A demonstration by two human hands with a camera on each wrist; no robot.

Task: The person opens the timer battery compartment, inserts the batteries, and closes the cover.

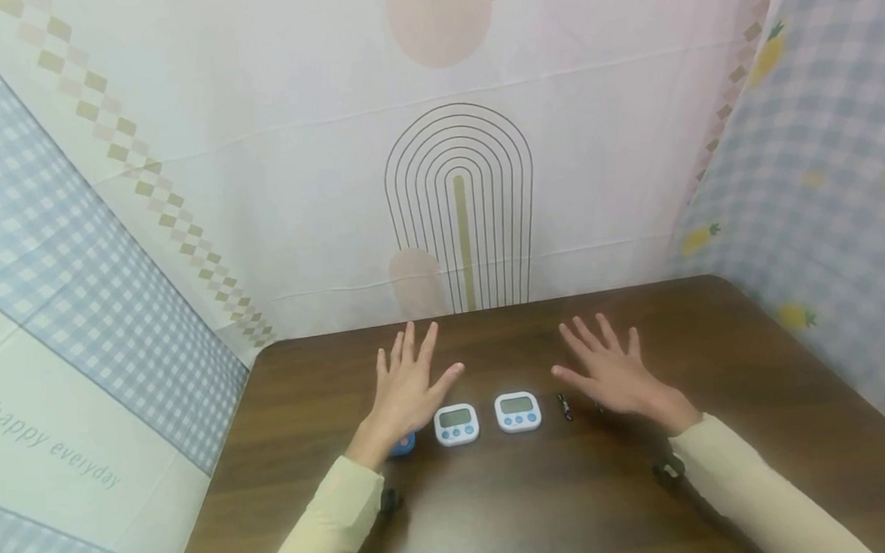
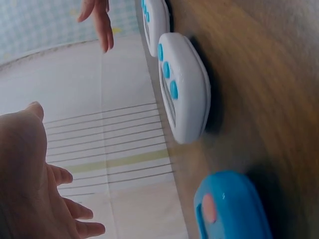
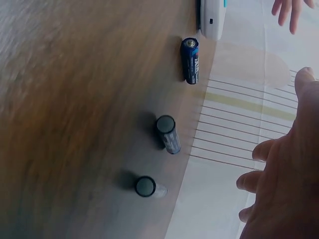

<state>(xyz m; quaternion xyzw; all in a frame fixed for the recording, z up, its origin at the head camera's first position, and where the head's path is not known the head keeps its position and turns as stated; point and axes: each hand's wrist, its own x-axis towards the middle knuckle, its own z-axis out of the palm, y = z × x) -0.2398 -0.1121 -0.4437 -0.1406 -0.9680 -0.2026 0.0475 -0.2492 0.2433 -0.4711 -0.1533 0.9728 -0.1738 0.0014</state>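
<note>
White timers (image 1: 456,424), blue buttons; blue timer (image 2: 230,206); dark brown table (image 1: 717,362).

We see our left hand (image 2: 30,184) at the lower left edge, palm open and fingers (image 2: 75,211) spread loosely, holding nothing and clear of the dark brown wooden table (image 2: 259,74) that fills the right side. Nearest to it lies a bright blue rounded plastic timer (image 2: 232,206) with an orange button, at the bottom. Just beyond stands a white rounded plastic timer (image 2: 184,87) with three blue buttons, and past that a second white timer with blue buttons (image 2: 155,17), cut off by the top edge. At the top left the fingers of our right hand (image 2: 97,20) hang in the air. Behind everything is a pale cloth backdrop (image 2: 114,149) with thin curved lines.
</note>
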